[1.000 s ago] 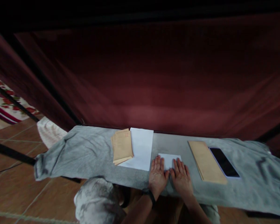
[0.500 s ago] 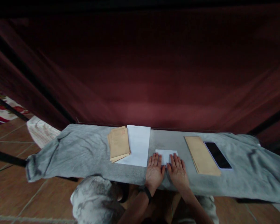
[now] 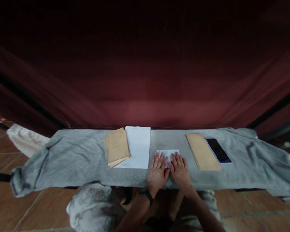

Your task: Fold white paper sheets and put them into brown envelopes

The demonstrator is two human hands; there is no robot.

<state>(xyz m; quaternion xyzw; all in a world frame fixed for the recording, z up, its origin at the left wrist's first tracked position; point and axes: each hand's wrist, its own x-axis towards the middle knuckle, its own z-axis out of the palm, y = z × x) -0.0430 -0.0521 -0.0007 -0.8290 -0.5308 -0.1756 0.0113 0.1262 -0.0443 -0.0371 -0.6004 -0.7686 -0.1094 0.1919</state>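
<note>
Atop white paper (image 3: 167, 151), hands (image 3: 157, 175) lie flat.

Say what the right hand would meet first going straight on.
Past the small white paper under it, the right hand would likely meet the red curtain, though depth is unclear.

the left grip (image 3: 157, 175) and right grip (image 3: 181, 174) lay palm down side by side, fingers (image 3: 156, 160) pointing forward, thumbs (image 3: 167, 174) near each other, forearms (image 3: 200, 207) angled inward.

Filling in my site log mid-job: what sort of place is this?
Possibly a room in a home: a spread gray cloth, a dark red backdrop behind it, and a tiled floor below.
</note>
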